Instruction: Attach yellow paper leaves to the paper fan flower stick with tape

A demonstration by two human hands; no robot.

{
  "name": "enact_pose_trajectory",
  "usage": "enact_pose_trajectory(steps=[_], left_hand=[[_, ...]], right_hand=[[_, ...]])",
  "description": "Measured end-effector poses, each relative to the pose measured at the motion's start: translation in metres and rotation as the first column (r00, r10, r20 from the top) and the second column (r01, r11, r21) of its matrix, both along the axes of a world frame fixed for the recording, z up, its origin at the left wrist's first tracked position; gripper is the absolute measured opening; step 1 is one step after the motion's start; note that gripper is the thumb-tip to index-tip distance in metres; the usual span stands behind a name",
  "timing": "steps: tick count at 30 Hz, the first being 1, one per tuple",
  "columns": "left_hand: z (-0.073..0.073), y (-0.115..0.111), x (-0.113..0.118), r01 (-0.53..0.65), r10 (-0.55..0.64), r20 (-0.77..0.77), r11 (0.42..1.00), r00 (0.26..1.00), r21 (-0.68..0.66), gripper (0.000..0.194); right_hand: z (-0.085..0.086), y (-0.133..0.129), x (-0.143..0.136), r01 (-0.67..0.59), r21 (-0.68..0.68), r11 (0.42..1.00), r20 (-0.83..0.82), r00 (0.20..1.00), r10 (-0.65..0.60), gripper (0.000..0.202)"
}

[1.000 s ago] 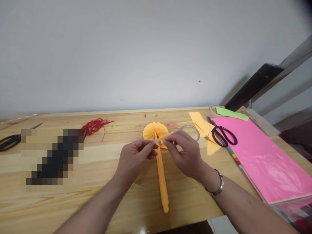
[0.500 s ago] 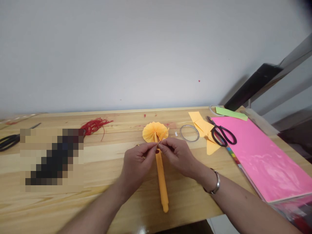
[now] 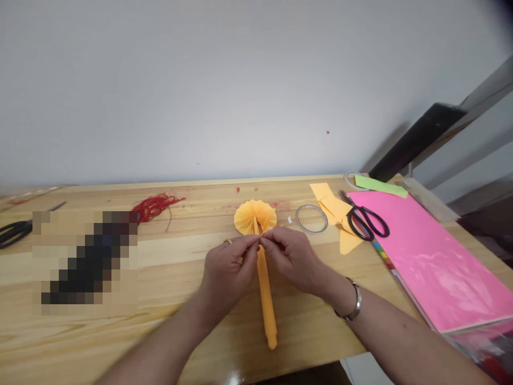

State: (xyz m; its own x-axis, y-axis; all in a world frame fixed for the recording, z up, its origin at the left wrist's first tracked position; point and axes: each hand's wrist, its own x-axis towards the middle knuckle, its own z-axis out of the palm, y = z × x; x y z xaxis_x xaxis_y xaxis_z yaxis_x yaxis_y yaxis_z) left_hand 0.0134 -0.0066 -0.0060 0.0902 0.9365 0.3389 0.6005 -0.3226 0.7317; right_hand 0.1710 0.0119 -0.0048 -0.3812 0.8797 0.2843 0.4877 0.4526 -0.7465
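An orange pleated paper fan (image 3: pixel 249 216) with a rounded, scalloped edge lies at the middle of the table. Below it, a rolled orange paper tube (image 3: pixel 266 299) points towards me. Over the spot where fan and tube come together, my left hand (image 3: pixel 230 262) and my right hand (image 3: pixel 290 256) meet with thumbs and forefingers pinched. Their fingertips almost touch; what is between them is too small and covered to name. A ring is on my left hand and a silver bracelet (image 3: pixel 355 300) circles my right wrist.
Right of my hands lie a roll of clear tape (image 3: pixel 311 219), orange paper scraps (image 3: pixel 328 202), black scissors (image 3: pixel 366 223), a pink paper pack (image 3: pixel 433 251) and a green strip (image 3: pixel 380 187). Leftward are red threads (image 3: pixel 156 207), a pixelated dark object (image 3: pixel 88 262) and other scissors (image 3: pixel 18 232).
My left fingers have shifted slightly and now cover the tube's upper end, where a dark red spot showed before. The fan's right side looks a little more spread. Both hands stay pinched.
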Motion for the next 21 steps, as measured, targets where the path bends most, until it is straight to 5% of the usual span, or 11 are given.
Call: enact_pose_trajectory(steps=[21], left_hand=[[-0.0026, -0.0002, -0.0013, 0.025, -0.018, -0.09, 0.996, 0.996, 0.082, 0.024]], right_hand=[[-0.0017, -0.0001, -0.0006, -0.008, 0.001, 1.0, 0.008, 1.0, 0.008, 0.024]])
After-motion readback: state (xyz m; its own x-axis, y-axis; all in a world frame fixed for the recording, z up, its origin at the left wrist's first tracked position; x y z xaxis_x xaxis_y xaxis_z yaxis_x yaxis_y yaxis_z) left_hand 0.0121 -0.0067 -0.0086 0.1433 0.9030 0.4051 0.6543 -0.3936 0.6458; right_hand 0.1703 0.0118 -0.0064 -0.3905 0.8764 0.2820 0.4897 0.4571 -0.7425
